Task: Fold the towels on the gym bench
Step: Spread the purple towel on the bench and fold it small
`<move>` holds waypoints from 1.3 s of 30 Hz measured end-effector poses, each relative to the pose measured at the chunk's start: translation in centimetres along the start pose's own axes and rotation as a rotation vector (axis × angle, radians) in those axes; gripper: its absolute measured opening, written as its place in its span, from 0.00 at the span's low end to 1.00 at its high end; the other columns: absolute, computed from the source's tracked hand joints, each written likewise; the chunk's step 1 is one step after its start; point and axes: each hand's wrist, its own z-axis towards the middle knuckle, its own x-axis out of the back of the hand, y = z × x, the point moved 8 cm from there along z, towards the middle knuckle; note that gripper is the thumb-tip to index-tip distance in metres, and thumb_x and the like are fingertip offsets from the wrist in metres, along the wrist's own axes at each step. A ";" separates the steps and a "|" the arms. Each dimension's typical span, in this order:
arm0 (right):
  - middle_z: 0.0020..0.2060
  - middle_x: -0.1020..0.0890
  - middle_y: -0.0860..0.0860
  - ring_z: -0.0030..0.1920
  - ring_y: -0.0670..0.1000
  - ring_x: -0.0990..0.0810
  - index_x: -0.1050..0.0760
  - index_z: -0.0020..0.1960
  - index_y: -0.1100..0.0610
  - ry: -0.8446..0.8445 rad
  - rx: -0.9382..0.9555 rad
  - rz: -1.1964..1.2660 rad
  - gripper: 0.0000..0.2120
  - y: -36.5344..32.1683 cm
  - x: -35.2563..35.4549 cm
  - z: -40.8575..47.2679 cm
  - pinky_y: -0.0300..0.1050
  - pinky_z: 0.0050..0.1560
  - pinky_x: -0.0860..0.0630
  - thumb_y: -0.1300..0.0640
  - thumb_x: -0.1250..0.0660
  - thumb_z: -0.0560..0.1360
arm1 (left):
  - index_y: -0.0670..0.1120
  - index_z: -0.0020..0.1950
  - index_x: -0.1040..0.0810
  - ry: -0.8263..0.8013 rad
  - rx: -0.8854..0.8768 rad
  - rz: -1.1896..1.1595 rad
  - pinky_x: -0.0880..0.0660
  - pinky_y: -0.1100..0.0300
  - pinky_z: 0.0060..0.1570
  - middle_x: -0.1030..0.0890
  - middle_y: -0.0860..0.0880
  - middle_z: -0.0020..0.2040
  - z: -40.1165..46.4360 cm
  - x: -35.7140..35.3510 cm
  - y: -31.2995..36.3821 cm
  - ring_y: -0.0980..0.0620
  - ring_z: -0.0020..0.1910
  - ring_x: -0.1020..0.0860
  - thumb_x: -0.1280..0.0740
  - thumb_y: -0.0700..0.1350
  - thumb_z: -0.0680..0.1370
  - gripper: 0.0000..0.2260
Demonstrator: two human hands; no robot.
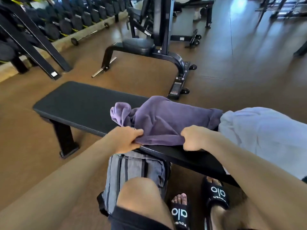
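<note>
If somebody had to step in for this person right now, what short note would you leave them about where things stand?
Left hand: grips the near edge of the purple towel.
Right hand: grips the same edge, further to the right.
The purple towel lies crumpled on the gym bench, its far left corner bunched up.
A white towel lies heaped at the right end of the bench, untouched.
Done: no folded towel is in view.
Left: spread and fold the purple towel, then fold the white one.
A grey striped bag stands on the floor under the bench's near edge.
</note>
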 end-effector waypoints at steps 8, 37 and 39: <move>0.40 0.17 0.54 0.40 0.54 0.18 0.20 0.52 0.57 -0.292 0.032 -0.029 0.15 -0.4 -1.5 -0.3 0.47 0.45 0.21 0.54 0.28 0.67 | 0.52 0.34 0.32 -0.127 0.190 -0.318 0.34 0.58 0.32 0.29 0.53 0.29 -0.6 -0.6 -0.8 0.53 0.28 0.32 0.34 0.63 0.74 0.19; 0.46 0.17 0.58 0.39 0.55 0.18 0.27 0.57 0.57 -0.164 0.360 0.183 0.16 -10.8 0.3 1.9 0.45 0.36 0.26 0.66 0.39 0.71 | 0.44 0.60 0.19 0.707 1.132 -1.909 0.21 0.53 0.53 0.16 0.46 0.55 -3.3 -4.0 -8.6 0.45 0.54 0.17 0.30 0.49 0.75 0.15; 0.40 0.16 0.55 0.35 0.52 0.19 0.28 0.59 0.57 -0.238 0.368 0.225 0.15 -10.7 0.0 1.9 0.46 0.39 0.22 0.64 0.38 0.73 | 0.44 0.59 0.20 0.732 1.254 -1.720 0.22 0.57 0.42 0.16 0.45 0.53 -4.4 -4.8 -9.2 0.46 0.49 0.18 0.30 0.47 0.78 0.12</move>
